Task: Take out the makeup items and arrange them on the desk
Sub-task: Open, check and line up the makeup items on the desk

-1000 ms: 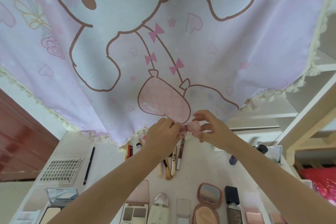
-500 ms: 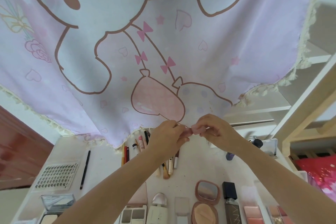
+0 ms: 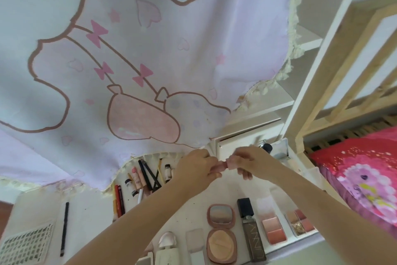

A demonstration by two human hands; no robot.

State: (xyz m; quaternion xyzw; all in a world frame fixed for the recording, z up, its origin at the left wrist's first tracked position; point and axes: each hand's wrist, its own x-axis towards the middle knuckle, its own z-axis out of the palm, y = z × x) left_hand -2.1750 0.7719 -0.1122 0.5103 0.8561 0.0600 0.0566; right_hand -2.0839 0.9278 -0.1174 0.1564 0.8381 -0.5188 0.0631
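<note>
Since the earlier frame the view has swung right, so the red bedding [image 3: 354, 178] now fills the right side, and both hands have shifted toward the white drawer unit [image 3: 247, 142]. The small pink makeup item [image 3: 225, 163] is held in the air above the far part of the worktop [image 3: 193, 206], between the two hands. The left hand [image 3: 197, 168] pinches its left end with curled fingers; the right hand [image 3: 247, 161] has its grip pinched on the pale pink right end. Below them lie an open round compact [image 3: 221, 230], a dark foundation bottle [image 3: 250, 228] and two blush palettes [image 3: 274, 228] near the right. Pencils and tubes [image 3: 141, 178] lie to the left under the curtain [image 3: 150, 60], with a black pencil [image 3: 64, 228] and a lash card [image 3: 25, 247] farther left.
</note>
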